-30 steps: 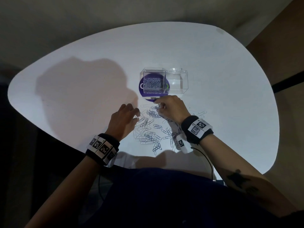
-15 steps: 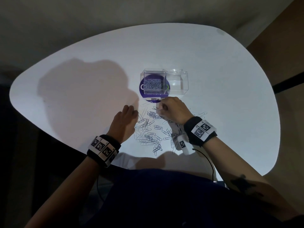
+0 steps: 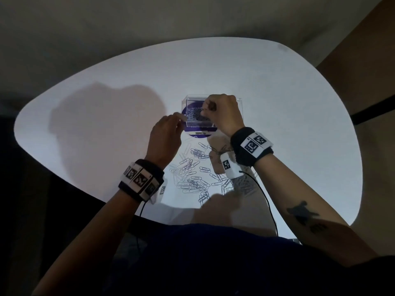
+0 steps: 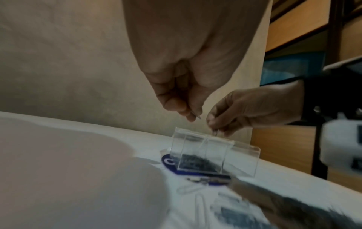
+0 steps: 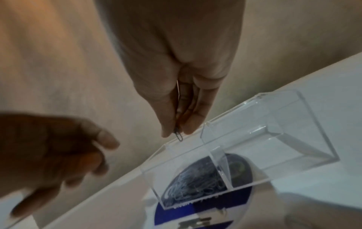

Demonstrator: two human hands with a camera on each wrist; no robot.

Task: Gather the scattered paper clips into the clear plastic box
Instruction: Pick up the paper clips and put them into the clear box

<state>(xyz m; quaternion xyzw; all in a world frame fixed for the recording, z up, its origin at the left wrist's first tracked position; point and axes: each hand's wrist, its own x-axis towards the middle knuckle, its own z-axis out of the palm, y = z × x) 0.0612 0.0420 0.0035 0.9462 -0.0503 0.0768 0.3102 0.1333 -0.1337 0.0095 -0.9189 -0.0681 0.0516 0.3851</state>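
The clear plastic box (image 3: 198,124) (image 4: 240,161) (image 5: 274,139) stands mid-table with two compartments; its left one holds a heap of paper clips (image 3: 193,115) (image 5: 192,184). My right hand (image 3: 204,112) (image 5: 177,134) hovers over that compartment's rim and pinches one paper clip (image 5: 179,137) that hangs from thumb and fingers. My left hand (image 3: 180,119) (image 4: 192,116) is just left of the box, fingertips pressed together on a thin paper clip tip (image 4: 199,117). Several loose paper clips (image 3: 192,178) lie scattered on the table nearer to me.
A purple round disc (image 3: 198,133) (image 5: 195,216) lies under the box. The white rounded table (image 3: 277,103) ends just behind the clip pile on my side. A black cable (image 3: 265,195) runs from my right wrist over the table edge.
Both hands have lifted off the clip pile and moved forward to the box. The right hand now holds a clip above the left compartment; the left hand has come up beside it.
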